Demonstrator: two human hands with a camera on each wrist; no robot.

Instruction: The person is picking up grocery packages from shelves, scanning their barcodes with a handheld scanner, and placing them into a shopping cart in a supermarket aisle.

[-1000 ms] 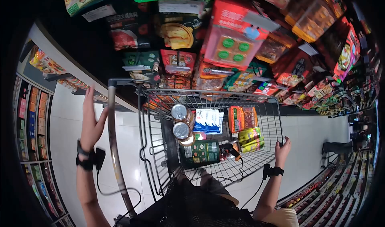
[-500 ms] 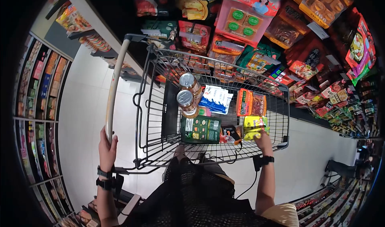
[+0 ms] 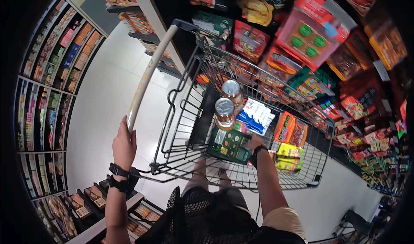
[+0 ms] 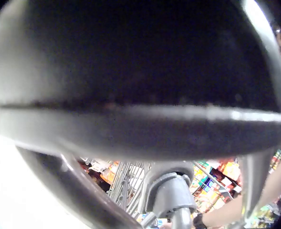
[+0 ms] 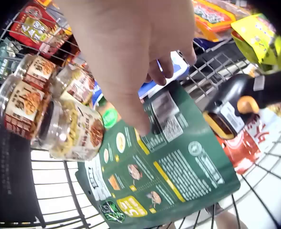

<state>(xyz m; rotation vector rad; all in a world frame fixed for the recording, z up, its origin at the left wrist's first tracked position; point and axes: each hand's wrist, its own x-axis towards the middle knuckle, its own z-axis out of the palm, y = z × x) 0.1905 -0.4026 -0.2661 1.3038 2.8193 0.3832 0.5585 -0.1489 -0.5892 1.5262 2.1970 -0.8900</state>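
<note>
Head view: the person's bare hands are apart, left at the cart's near-left end, right inside the basket.
Left hand: the left hand [image 3: 123,148] holds the long pale cart handle [image 3: 148,73], thumb on one side, fingers on the other. The left wrist view is mostly dark bar; finger wrap is hidden there.
Right hand: the right hand [image 5: 126,43] touches the dark green printed flat pouch [image 5: 183,164] near its far edge, one digit laid on the face, other fingers bent beyond it. Cannot tell if they pinch it.
Green pouch location: near-left part of the black wire shopping cart [image 3: 154,168], printed side up.
Far side of pouch: two clear jars with silver lids [image 3: 224,107] to the left, blue-and-white packets [image 3: 257,116] to the right.
Right part of basket: orange-framed packets [image 3: 285,128], with bright yellow pouches [image 3: 289,151] nearer.
Beside pouch: black device with an orange part [image 5: 231,107], on its right.
Step in hand: looks like placing or adjusting the pouch by hand.
Next move calls for: judged, a secure edge pinch if lifting, or a clean release, clear of the jars, with the handle steadied.
</note>
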